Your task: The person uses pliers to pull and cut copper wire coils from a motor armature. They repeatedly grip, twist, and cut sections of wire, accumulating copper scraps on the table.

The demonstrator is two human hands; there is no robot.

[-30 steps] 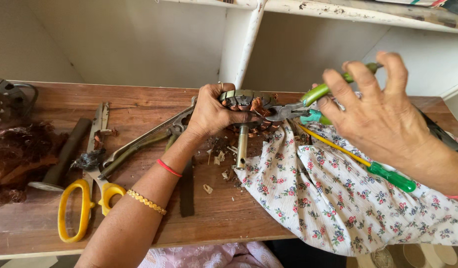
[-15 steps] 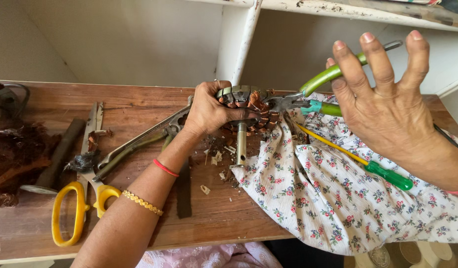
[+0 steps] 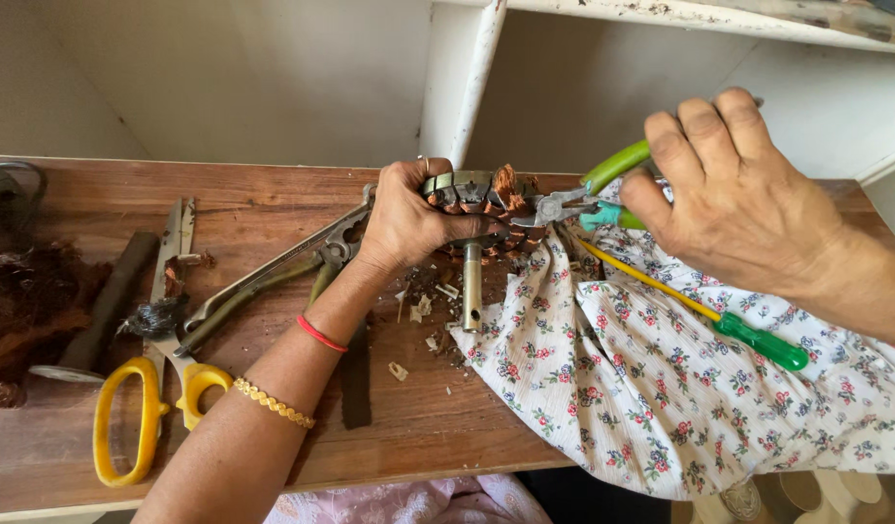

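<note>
— Two hands are engaged: the left hand [image 3: 408,218] is wrapped tight around a round metal motor core with copper-brown windings [image 3: 476,194], held just above the wooden desk [image 3: 273,194], far centre.

— And the right hand [image 3: 733,194]?

— It is closed on green-handled pliers [image 3: 602,189], whose nose is set at the windings.

— How would the core handle?

— It is judged heavy and rigid; the wire looks brittle. It is best gripped by the steel rim or the shaft [image 3: 472,286].
</note>
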